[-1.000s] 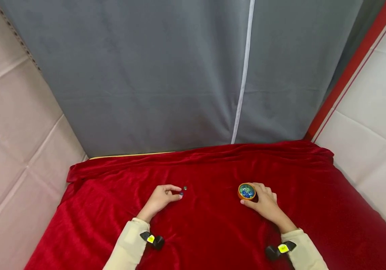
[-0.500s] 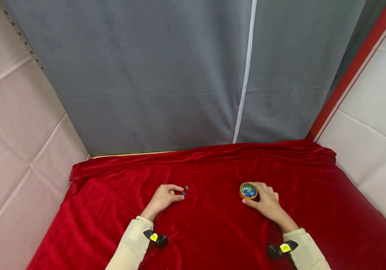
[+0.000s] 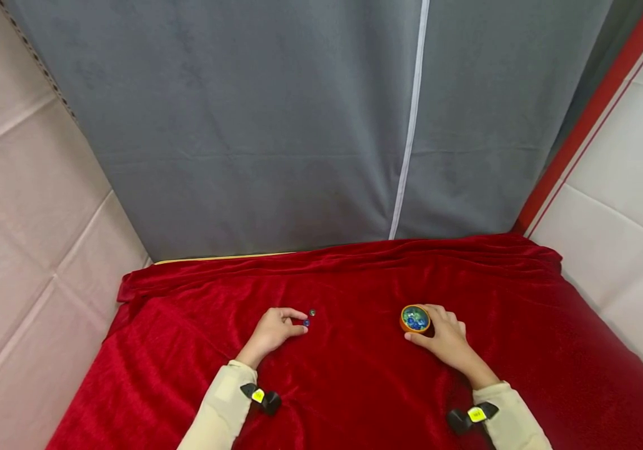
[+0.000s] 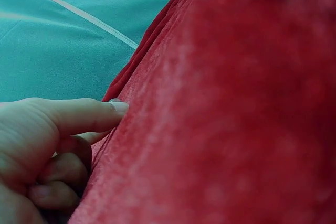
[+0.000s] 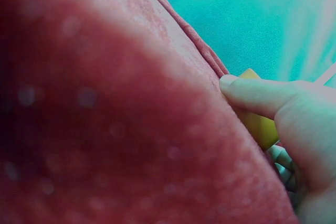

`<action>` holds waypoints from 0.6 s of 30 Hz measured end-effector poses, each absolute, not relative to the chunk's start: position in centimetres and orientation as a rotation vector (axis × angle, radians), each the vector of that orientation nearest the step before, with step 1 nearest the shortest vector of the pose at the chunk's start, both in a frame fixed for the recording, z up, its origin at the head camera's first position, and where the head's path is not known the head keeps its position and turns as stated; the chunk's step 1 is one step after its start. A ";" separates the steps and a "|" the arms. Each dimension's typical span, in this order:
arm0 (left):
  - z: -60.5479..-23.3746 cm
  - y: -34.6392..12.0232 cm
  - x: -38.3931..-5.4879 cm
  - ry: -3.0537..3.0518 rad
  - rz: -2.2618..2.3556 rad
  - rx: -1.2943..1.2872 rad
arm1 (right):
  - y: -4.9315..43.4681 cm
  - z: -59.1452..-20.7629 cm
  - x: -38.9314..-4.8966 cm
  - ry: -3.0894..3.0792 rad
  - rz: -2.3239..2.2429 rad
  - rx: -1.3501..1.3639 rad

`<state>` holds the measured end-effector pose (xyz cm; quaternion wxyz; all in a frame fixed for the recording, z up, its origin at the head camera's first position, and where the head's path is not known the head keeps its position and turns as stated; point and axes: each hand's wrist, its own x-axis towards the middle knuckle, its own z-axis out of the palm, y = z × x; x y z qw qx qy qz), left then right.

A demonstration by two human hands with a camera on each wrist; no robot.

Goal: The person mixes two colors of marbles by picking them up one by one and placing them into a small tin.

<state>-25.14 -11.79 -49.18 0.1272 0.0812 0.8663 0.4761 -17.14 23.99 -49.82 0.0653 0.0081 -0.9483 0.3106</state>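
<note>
On the red cloth at left, my left hand (image 3: pixel 274 329) has its thumb and forefinger on either side of a small blue marble (image 3: pixel 307 323), pinching it at the fingertips. A darker greenish marble (image 3: pixel 312 312) lies just beyond the forefinger tip. Off to the right, my right hand (image 3: pixel 446 338) grips a small round orange bowl (image 3: pixel 403 326), thumb on the near side and fingers around the far side. Inside the bowl are several blue and green glass marbles (image 3: pixel 415 319). The right wrist view shows the thumb (image 5: pixel 257 97) against the bowl's yellow-looking side (image 5: pixel 260 129).
Wrinkled red velvet cloth (image 3: pixel 355 375) covers the table and bunches into a fold along the back. A grey curtain (image 3: pixel 270 125) with a white strip hangs behind. Pale fabric walls stand at the left (image 3: pixel 17 187) and right (image 3: pixel 630 206).
The head view has shifted slightly, moving everything a little to the right in it. Both hands keep the same hold, on the blue marble and on the bowl.
</note>
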 end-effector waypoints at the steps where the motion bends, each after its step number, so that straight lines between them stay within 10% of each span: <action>1: -49.1 -11.8 -25.1 2.520 1.388 0.234 | 24.0 -49.8 -17.1 -2.860 0.939 0.024; 18: -49.4 -11.8 -25.0 2.523 1.411 0.234 | 23.8 -49.6 -17.0 -2.851 0.939 0.026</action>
